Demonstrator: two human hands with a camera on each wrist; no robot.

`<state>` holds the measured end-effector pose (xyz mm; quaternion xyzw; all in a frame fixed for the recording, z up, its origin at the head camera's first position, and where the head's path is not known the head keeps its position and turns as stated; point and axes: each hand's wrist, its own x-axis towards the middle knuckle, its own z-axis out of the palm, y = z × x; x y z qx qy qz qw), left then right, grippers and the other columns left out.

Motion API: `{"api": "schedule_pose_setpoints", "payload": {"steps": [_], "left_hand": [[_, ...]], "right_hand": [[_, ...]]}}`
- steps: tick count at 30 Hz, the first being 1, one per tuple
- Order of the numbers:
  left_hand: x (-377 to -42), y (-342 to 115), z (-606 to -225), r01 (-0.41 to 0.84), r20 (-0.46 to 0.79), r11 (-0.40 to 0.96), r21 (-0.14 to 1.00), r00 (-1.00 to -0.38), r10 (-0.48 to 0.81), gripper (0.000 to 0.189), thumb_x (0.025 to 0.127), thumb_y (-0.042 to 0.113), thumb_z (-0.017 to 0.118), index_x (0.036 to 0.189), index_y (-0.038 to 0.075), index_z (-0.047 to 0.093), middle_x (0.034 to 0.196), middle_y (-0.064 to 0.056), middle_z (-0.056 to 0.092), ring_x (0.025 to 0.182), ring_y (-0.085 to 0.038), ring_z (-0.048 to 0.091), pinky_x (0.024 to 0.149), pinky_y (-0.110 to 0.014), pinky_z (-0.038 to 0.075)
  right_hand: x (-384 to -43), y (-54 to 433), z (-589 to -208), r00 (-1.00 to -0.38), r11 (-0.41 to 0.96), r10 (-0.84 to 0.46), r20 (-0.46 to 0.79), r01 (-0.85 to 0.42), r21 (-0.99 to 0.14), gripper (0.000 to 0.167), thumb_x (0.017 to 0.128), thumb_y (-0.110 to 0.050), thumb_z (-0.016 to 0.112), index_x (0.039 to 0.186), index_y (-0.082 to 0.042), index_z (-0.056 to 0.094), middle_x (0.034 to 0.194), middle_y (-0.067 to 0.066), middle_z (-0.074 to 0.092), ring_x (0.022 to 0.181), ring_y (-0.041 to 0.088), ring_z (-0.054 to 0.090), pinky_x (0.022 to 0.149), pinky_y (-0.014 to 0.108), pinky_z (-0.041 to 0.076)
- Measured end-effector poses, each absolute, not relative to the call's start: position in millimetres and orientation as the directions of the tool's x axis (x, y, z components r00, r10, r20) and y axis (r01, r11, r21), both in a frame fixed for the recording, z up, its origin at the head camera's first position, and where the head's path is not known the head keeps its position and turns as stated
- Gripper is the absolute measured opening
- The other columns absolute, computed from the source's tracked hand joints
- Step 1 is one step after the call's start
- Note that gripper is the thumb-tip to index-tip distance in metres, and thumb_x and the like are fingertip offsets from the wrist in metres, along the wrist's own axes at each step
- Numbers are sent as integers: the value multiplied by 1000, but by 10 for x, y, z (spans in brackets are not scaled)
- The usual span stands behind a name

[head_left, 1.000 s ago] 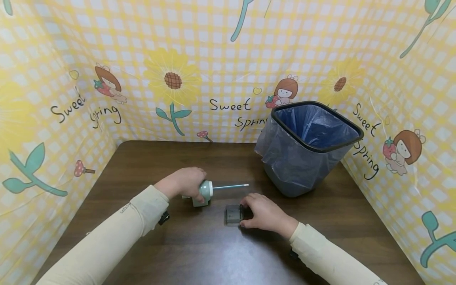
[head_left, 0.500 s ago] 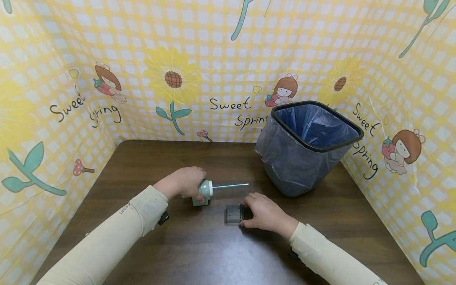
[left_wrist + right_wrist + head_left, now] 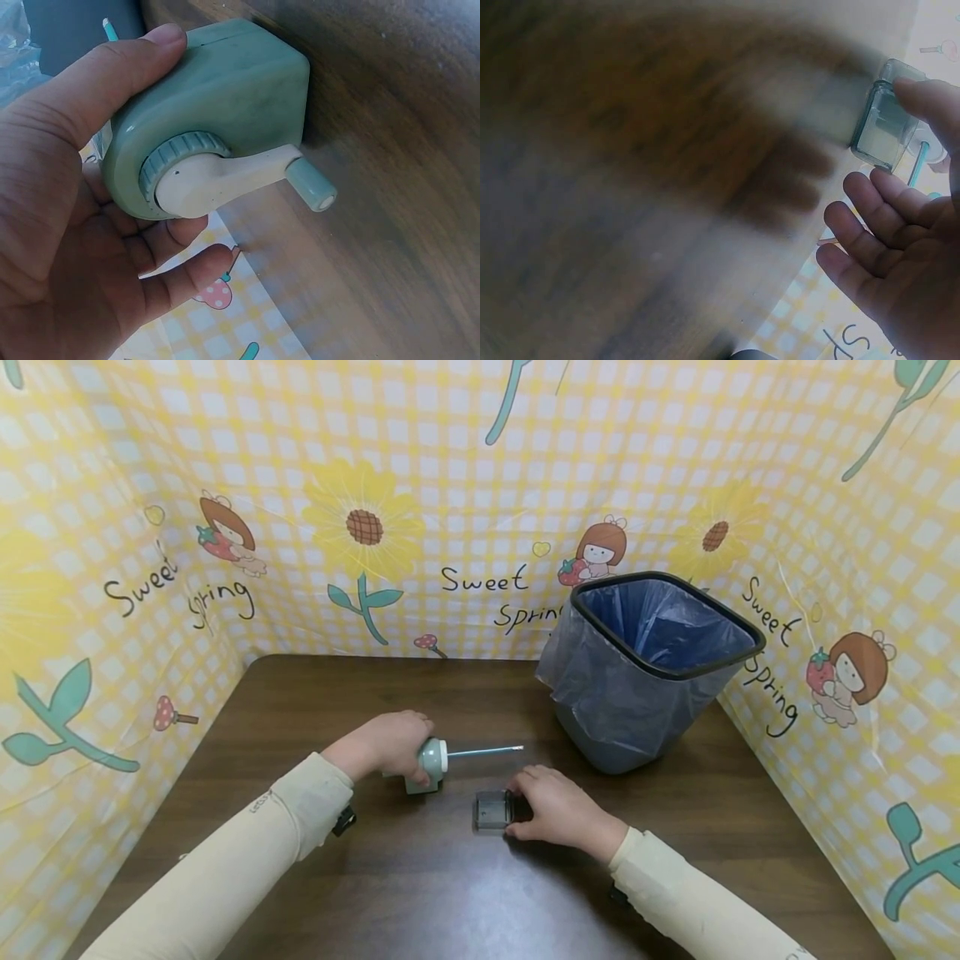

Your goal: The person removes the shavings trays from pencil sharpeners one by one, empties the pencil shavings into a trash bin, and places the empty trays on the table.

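On the table, my left hand (image 3: 386, 745) grips a green pencil sharpener (image 3: 433, 762), thumb along one side and fingers round the other. In the left wrist view the sharpener's white crank (image 3: 238, 178) with its green knob points away from the palm. A blue pencil (image 3: 483, 752) sticks out of the sharpener's white front toward the right. My right hand (image 3: 562, 808) pinches a small see-through grey plastic box (image 3: 492, 811) between thumb and fingertips. The right wrist view shows this box (image 3: 886, 126) close against the tabletop, a little apart from the sharpener; I cannot tell what is inside.
A dark bin (image 3: 637, 718) lined with a clear plastic bag stands at the back right, beyond my right hand. Its black rim surrounds a wide opening. Yellow checked cloth (image 3: 465, 510) walls in the brown wooden table (image 3: 337, 685) at the back and both sides.
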<state>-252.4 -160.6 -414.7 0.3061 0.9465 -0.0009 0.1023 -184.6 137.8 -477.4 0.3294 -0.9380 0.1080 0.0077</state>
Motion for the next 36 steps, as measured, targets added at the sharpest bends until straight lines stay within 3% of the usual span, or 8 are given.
{"api": "schedule_pose_setpoints", "payload": {"steps": [12,36], "left_hand": [[-2499,-1618,-4165,578,-189,815,41,-796,575,73,74,50,87,125,3,64,120,-10,66,101,-23,59,84,-40,55],[-2432,-1639,-4241,579,-101,815,19,-810,578,72,74,51,85,123,3,65,115,-8,67,98,-22,58,82,-42,55]], "right_hand": [[-1838,1372,-4757,-772,752,-629,93,-634,-177,55,79,-52,83,115,-13,68,108,-3,66,101,14,58,94,36,51],[-1837,1373,-4739,-756,743,-647,97,-654,-141,56,80,-53,82,116,-13,67,109,-3,65,105,16,58,100,37,49]]}}
